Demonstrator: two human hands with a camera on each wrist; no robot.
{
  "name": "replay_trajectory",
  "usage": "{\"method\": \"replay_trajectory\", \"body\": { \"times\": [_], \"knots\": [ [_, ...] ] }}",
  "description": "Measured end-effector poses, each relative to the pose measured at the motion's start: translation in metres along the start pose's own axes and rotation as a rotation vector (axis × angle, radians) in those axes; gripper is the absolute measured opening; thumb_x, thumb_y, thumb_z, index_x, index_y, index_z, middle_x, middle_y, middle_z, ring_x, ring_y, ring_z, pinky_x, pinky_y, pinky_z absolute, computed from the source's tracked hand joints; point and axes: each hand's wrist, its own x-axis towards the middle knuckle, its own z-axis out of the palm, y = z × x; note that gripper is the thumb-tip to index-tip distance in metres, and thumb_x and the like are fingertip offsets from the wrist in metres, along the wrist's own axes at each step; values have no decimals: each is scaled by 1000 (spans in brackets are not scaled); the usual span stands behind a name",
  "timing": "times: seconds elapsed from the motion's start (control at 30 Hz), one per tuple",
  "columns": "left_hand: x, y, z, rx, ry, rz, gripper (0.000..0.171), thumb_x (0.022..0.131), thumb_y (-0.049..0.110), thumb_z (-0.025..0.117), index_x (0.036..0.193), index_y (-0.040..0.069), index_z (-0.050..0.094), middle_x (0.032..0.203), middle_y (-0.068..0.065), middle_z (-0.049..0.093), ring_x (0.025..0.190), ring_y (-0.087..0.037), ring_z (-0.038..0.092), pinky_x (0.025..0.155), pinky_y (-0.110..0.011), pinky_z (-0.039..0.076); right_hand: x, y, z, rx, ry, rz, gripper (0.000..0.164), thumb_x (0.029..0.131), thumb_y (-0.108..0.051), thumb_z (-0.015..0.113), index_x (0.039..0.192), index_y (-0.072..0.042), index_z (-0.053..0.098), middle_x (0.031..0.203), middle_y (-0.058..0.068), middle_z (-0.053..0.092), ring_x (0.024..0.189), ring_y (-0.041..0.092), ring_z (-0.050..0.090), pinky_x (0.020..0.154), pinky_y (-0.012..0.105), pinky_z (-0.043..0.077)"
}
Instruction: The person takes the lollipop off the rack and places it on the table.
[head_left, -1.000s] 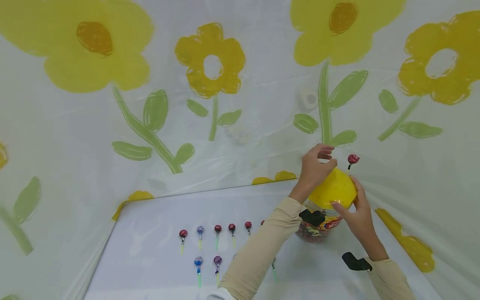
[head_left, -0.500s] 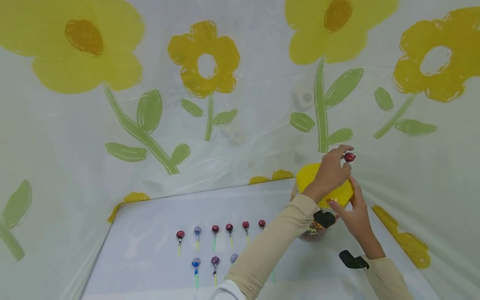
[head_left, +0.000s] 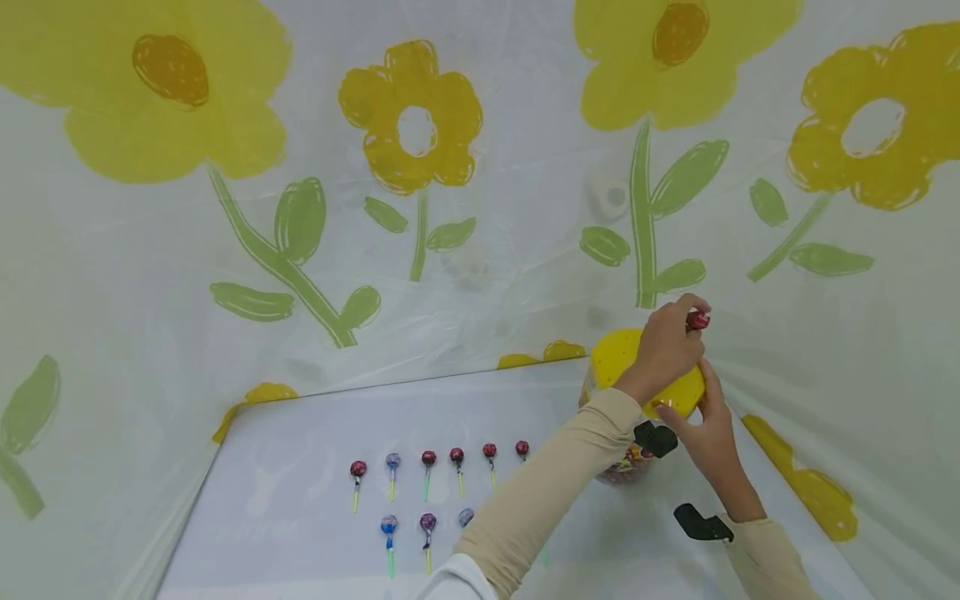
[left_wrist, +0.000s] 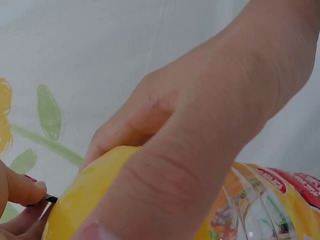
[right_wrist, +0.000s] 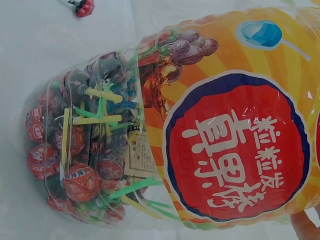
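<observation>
Above the far right part of a yellow lid (head_left: 611, 354), my left hand (head_left: 667, 346) pinches a red-wrapped lollipop (head_left: 699, 320). Dark wrapper at its neck shows by the lid in the left wrist view, but the stick's lower end is hidden. My right hand (head_left: 712, 429) grips the lid's right side, its thumb in front and its fingers partly hidden behind. Under the lid stands a clear plastic jar (right_wrist: 45, 200) with a red and yellow label; several wrapped lollipops (right_wrist: 82, 182) with green and yellow sticks show inside its lower part.
Several lollipops lie in two rows on the white table (head_left: 285, 517) left of the jar, among them a blue one (head_left: 388, 525) and a purple one (head_left: 427, 522). My left sleeve hides part of the rows. A flower-printed cloth (head_left: 525, 275) hangs behind and beside the table.
My left hand has moved right across the lid and taken hold of the lollipop, which earlier stuck up beyond the lid, apart from that hand. My right hand has kept its grip.
</observation>
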Motion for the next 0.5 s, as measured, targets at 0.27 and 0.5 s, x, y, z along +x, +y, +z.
{"method": "replay_trajectory", "body": {
  "times": [0.27, 0.5],
  "knots": [
    [3, 2, 0, -90, 136, 55, 31, 90, -2, 58, 118, 11, 56, 102, 1, 60, 85, -3, 53, 73, -3, 40, -1, 1, 2, -7, 3, 9, 86, 87, -11, 68, 152, -27, 14, 142, 11, 35, 112, 2, 38, 90, 3, 32],
    [6, 11, -17, -200, 244, 154, 35, 92, -1, 56, 125, 9, 51, 109, -2, 61, 85, -1, 55, 73, -3, 42, 1, 0, 0, 8, -6, 2, 87, 87, -9, 68, 152, -27, 13, 142, 10, 35, 110, 2, 38, 89, 4, 34]
  ]
}}
